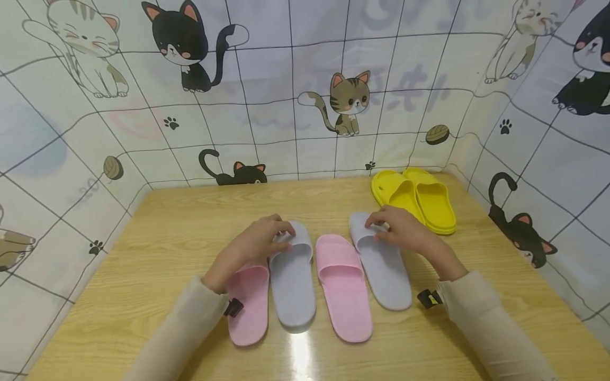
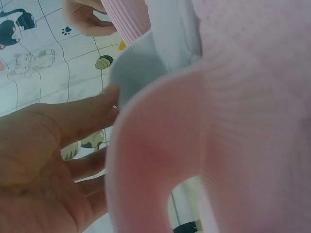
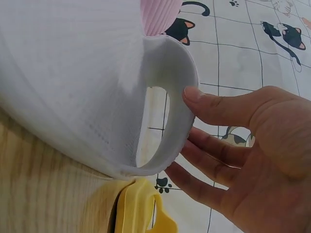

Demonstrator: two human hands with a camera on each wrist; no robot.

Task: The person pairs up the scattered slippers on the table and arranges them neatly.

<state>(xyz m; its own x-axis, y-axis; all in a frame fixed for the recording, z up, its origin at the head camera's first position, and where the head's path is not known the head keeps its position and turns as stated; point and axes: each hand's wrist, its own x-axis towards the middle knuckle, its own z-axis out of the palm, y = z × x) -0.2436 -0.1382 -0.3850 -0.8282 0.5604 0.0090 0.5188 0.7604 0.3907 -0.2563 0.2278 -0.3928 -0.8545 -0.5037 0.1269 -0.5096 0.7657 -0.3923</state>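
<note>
Two grey slippers and two pink slippers lie side by side on the table, toes away from me, alternating in colour. My left hand [image 1: 259, 241] reaches over the left pink slipper [image 1: 249, 312], with fingertips and thumb at the strap of the left grey slipper [image 1: 293, 291]. At the strap of the right grey slipper [image 1: 387, 275], the fingers and thumb of my right hand [image 1: 405, 227] rest from above. In the right wrist view its thumb [image 3: 197, 94] lies on the outside of that strap. The right pink slipper [image 1: 345, 296] sits between the two grey ones.
A pair of yellow slippers [image 1: 436, 206] stands at the back right of the wooden table [image 1: 157, 254], close beyond my right hand. Cloth walls [image 1: 267, 116] printed with cats and grid lines enclose the back and sides. Small black devices sit at both sleeve cuffs.
</note>
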